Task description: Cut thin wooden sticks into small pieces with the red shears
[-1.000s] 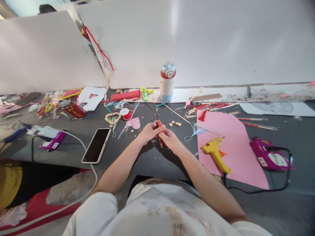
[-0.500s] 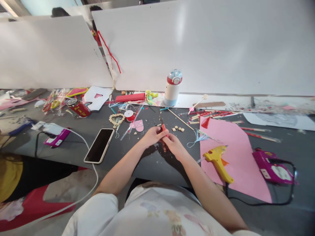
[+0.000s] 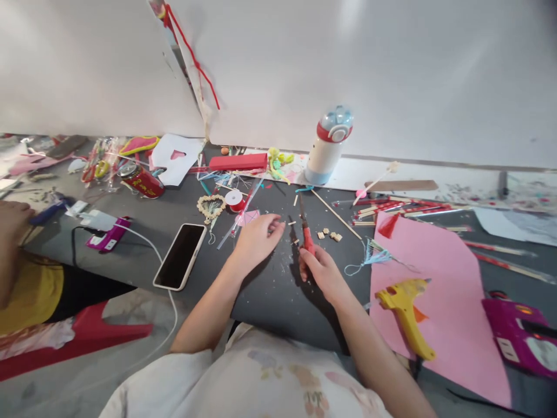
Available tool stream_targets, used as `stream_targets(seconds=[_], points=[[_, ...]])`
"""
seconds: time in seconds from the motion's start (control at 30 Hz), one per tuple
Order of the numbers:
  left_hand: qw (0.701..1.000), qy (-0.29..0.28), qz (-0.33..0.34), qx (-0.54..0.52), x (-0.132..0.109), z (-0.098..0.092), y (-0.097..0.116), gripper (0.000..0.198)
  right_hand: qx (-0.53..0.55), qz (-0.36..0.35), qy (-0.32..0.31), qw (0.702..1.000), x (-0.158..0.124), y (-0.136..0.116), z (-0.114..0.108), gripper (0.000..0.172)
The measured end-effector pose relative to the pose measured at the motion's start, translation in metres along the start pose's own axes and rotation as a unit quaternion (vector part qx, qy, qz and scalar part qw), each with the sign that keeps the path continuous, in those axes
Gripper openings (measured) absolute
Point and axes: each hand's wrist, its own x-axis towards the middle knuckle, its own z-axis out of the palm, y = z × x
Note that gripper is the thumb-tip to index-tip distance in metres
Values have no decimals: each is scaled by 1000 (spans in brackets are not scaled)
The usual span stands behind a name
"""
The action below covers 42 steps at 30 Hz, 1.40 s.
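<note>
My right hand is wrapped around the red handles of a pair of scissors, whose dark blades point away from me. To its left, my left hand hovers over the table with its fingers curled and thumb pressed in. Whatever sits between those fingertips is too small to make out. Short bits of wooden stick lie beyond and between the hands. Several small pale wooden pieces are grouped right of the blades. A long thin wooden stick lies behind them.
A bottle stands at the back by the white board. On the right, a yellow glue gun rests on pink paper. Leftward are a phone, a ribbon spool and a red can. Another person's arm shows far left.
My hands have come apart: the left moved left, while the right stayed around the scissors and moved right and nearer. The view has tilted down. Stick bits now show between the hands.
</note>
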Motion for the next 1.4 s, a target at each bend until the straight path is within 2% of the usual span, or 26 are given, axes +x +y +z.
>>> stream_targets(seconds=[0.13,0.2,0.3,0.43,0.53,0.63,0.67,0.77,0.83,0.93,1.13,1.4], points=[[977,110,-39,179,21,-35,-19,37,24,46,-19,998,-1,-2,-3,43],[955,133,-35,263,35,-50,-33,36,33,67,-18,997,-2,-3,-4,45],[941,114,-39,316,52,-65,-52,40,25,71,-26,997,-3,-4,-7,43],[949,57,-80,299,64,-76,-63,44,15,84,-37,996,-3,-3,-9,42],[948,66,-121,286,75,-85,-67,45,10,89,-44,995,-3,-2,-10,41],[933,77,-133,325,97,-93,-70,39,10,84,-48,995,-3,-1,-10,41],[931,77,-139,327,106,-95,-71,35,8,83,-47,995,-3,-1,-10,41],[921,28,-167,350,134,-96,-73,29,0,84,-42,996,-2,-2,-10,43],[909,-8,-180,376,149,-94,-73,29,-1,82,-39,996,-2,-3,-10,44],[893,-17,-191,407,163,-89,-73,38,-2,76,-35,996,-2,-4,-9,45],[874,-23,-221,432,169,-84,-72,53,-10,70,-37,997,-3,-4,-9,45],[862,-26,-214,458,165,-88,-62,47,42,57,-15,997,-1,-8,-9,47]])
